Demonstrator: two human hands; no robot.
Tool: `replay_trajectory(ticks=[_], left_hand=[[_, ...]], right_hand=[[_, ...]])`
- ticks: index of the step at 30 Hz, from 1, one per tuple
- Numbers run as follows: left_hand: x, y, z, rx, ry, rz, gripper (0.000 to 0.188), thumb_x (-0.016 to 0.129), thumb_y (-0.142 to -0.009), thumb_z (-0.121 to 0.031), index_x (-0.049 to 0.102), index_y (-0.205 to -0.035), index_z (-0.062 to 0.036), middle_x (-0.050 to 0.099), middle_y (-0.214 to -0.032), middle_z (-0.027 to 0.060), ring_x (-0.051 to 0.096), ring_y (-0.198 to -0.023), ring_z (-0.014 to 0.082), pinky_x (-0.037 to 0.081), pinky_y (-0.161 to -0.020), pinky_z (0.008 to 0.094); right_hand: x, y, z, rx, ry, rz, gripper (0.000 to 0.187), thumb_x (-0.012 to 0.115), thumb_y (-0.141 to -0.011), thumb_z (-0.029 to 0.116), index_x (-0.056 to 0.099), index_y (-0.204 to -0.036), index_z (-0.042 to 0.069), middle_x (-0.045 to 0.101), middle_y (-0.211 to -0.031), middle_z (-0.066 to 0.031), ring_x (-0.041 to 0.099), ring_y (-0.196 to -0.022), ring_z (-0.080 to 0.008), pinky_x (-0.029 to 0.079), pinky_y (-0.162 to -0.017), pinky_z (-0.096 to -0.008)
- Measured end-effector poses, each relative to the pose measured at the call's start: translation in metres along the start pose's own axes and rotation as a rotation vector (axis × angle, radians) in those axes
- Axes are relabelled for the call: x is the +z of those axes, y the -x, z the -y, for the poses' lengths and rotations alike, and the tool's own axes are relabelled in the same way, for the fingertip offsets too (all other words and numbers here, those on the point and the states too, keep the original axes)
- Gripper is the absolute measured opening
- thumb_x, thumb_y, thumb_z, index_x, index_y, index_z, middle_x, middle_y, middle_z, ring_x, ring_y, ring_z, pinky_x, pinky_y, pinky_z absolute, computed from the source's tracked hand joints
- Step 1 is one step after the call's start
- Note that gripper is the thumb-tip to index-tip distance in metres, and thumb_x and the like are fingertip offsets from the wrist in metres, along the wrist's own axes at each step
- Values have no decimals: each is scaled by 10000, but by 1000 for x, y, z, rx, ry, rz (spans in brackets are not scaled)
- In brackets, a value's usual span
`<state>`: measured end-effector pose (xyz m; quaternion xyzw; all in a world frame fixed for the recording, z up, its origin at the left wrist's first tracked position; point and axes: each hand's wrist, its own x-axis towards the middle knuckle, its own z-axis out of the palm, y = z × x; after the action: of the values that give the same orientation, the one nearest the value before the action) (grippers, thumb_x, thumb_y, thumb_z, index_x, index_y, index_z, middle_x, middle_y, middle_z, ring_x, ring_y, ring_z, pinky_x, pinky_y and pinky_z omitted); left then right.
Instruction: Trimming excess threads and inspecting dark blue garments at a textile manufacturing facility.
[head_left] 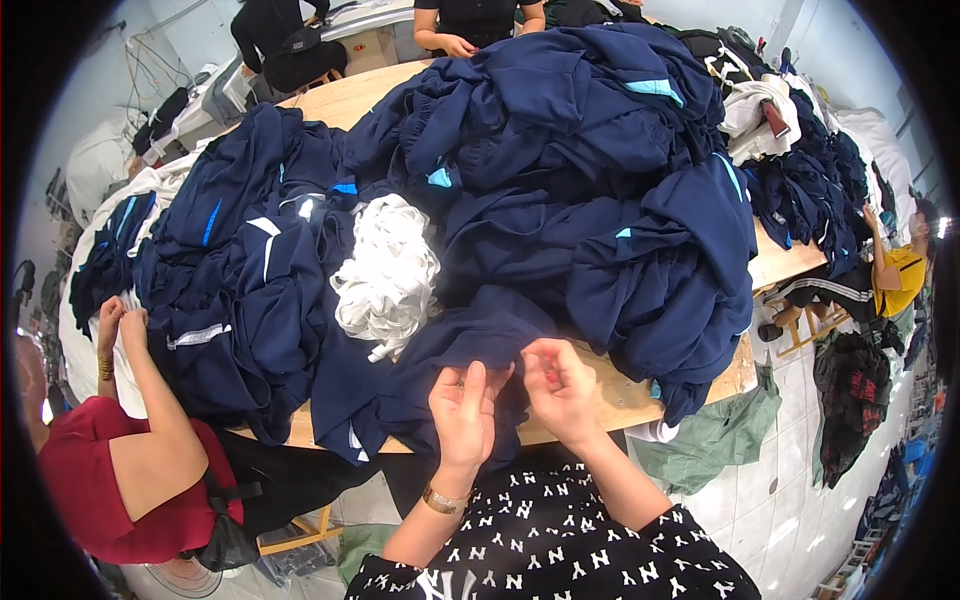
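Note:
My left hand [463,418] pinches the edge of a navy blue garment [475,330] between thumb and fingers, near the table's front edge. The cloth spreads out ahead of the hand and drapes over the table's edge. Just to the right, my right hand [563,395] is raised with its fingers curled in a pinch close to the same cloth. Something small and red shows at its fingertips, blurred; I cannot tell what it is. Beyond my left hand lies a tangled bundle of white tape or elastic [385,275], touching the navy fabric.
Large heaps of navy garments [560,130] with light blue and white trim cover the wooden table [620,395]. At the left sits a person in a red top [110,480], hands raised. Others work at the far side and right. Green cloth [715,435] lies on the tiled floor.

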<state>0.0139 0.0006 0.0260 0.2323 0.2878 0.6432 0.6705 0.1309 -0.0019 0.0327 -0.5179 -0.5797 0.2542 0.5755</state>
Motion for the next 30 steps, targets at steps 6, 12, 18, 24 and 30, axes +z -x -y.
replay_trajectory(ticks=[6, 12, 18, 24, 30], left_hand=[[-1, -1, 0, 29, -22, 6, 111, 504, -943, -79, 547, -1005, 3, 619, -977, 87, 614, -889, 165, 503, -891, 377], [-8, 2, 6, 168, -218, -21, 78, 603, -887, -41, 583, -939, 14, 645, -913, 75, 598, -795, 93, 475, -735, 221], [-11, 1, 4, 144, -259, -20, 115, 607, -872, -3, 591, -979, 37, 645, -923, 74, 588, -817, 82, 465, -755, 213], [-6, -3, -4, 70, -122, -20, 132, 614, -853, 27, 607, -984, 46, 649, -925, 85, 591, -807, 88, 468, -755, 213], [-8, -3, -8, 74, -199, 3, 146, 606, -858, 25, 610, -1000, 56, 654, -916, 85, 594, -806, 90, 466, -763, 211]], right_hand=[[-6, 5, 12, 172, -247, -29, 106, 595, -862, 2, 612, -966, -9, 508, -630, 60, 407, -528, 13, 310, -457, -151], [9, -3, -3, -238, 53, 22, 220, 656, -767, -27, 654, -978, 33, 646, -733, -105, 604, -559, -148, 463, -522, -239], [4, 1, 11, 12, -44, 18, 97, 620, -814, 3, 643, -905, 27, 571, -638, 16, 477, -512, -57, 372, -480, -190], [-17, -6, -7, 37, 39, 185, 244, 664, -839, 228, 577, -858, 0, 543, -648, -72, 511, -525, -153, 407, -498, -270], [-25, -12, -5, -178, 323, 249, 240, 719, -773, 207, 576, -791, 15, 565, -648, -102, 560, -516, -231, 417, -488, -299]])
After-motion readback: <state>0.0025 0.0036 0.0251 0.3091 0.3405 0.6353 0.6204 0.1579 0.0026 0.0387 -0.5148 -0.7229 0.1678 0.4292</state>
